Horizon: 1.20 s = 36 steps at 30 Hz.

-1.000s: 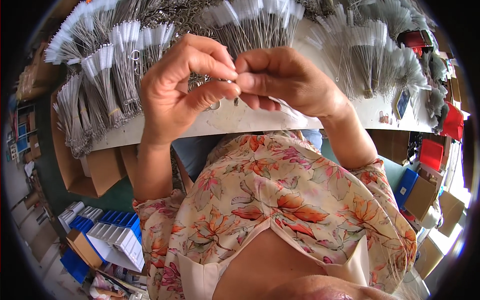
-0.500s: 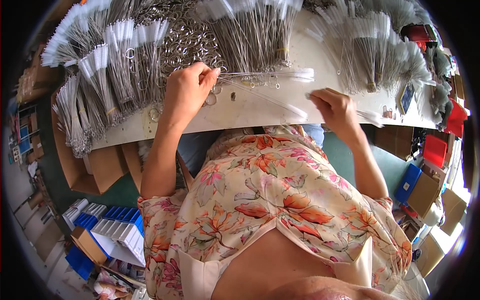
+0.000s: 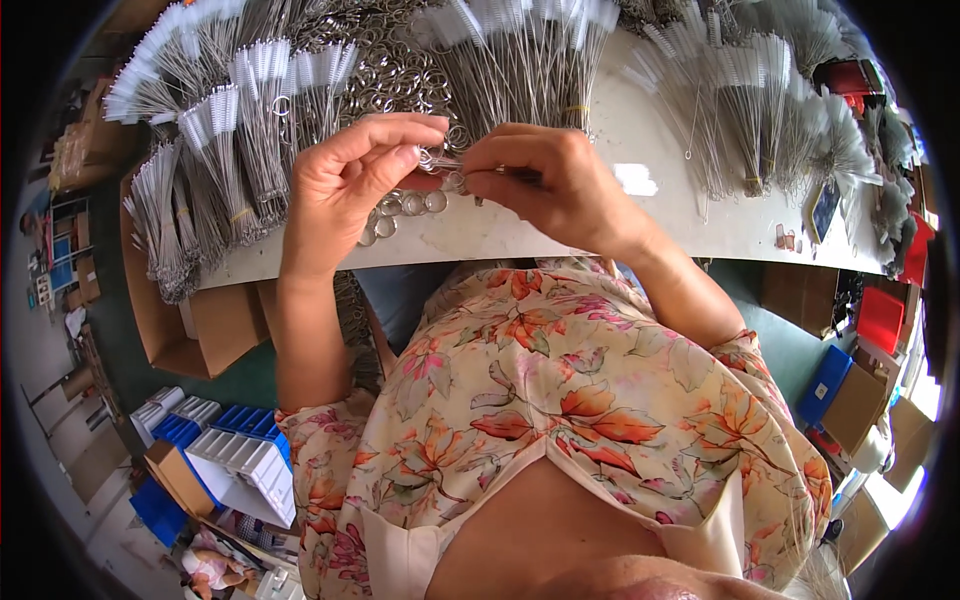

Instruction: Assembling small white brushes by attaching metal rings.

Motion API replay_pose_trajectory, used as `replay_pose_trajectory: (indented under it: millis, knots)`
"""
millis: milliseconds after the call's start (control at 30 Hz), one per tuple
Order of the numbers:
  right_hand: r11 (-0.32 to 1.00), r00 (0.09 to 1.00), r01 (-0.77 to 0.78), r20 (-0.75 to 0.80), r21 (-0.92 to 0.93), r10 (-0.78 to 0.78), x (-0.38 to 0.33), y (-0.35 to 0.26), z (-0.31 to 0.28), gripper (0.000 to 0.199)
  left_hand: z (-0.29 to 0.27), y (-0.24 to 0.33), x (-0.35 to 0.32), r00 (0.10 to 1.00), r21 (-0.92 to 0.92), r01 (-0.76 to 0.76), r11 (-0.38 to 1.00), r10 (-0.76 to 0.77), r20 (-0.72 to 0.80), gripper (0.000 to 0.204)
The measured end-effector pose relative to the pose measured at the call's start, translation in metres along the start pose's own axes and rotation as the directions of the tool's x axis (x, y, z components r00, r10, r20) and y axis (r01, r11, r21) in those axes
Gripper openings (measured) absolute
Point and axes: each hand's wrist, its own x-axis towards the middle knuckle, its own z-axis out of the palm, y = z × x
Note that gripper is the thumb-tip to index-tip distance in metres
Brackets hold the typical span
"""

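Over the table's near edge, my left hand (image 3: 350,185) pinches a small metal split ring (image 3: 428,160) between thumb and fingers. My right hand (image 3: 560,185) is closed on thin wire-stemmed brushes, whose looped ends meet the ring between both hands. The white bristle tips of these brushes (image 3: 635,180) stick out beyond the right side of that hand. Most of their stems are hidden by my fingers, and whether a loop is on the ring I cannot tell. Several loose split rings (image 3: 412,203) lie on the table just below my left fingertips.
A heap of split rings (image 3: 400,70) lies behind my hands. Bundles of wire brushes stand at the left (image 3: 210,150), centre (image 3: 520,60) and right (image 3: 755,110) of the white table (image 3: 640,90). Below the left edge is an open cardboard box (image 3: 215,335).
My right hand has moved left to meet my left hand and now grips the brushes, which stretched rightward from my left hand before. A ring now shows at my left fingertips.
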Motion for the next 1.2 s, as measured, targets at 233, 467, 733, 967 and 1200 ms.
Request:
replay_pose_trajectory:
  millis: [233, 467, 733, 967, 1200]
  knots:
    - [0.954, 0.972, -0.234, 0.017, 0.186, 0.235, -0.001, -0.023, -0.013, 0.011, 0.000, 0.011, 0.007, 0.988, -0.086, -0.097, 0.992, 0.106, 0.108, 0.016]
    - [0.997, 0.992, -0.005, -0.126, 0.079, 0.015, -0.006, -0.022, -0.003, 0.013, 0.028, 0.011, -0.001, 0.964, -0.136, -0.243, 0.960, 0.224, -0.141, 0.026]
    - [0.732, 0.954, -0.223, -0.008, 0.644, 0.298, 0.012, -0.049, -0.032, 0.019, 0.029, 0.048, 0.004, 0.816, 0.219, -0.552, 0.805, 0.575, -0.059, 0.031]
    - [0.656, 0.937, -0.302, 0.089, 0.692, 0.337, 0.034, -0.078, -0.040, 0.018, 0.025, 0.065, 0.012, 0.826, 0.338, -0.511, 0.790, 0.561, -0.062, 0.033]
    - [0.792, 0.959, -0.270, 0.076, 0.547, 0.274, 0.036, -0.075, -0.044, 0.015, 0.014, 0.076, 0.016, 0.850, 0.333, -0.497, 0.802, 0.526, 0.001, 0.033]
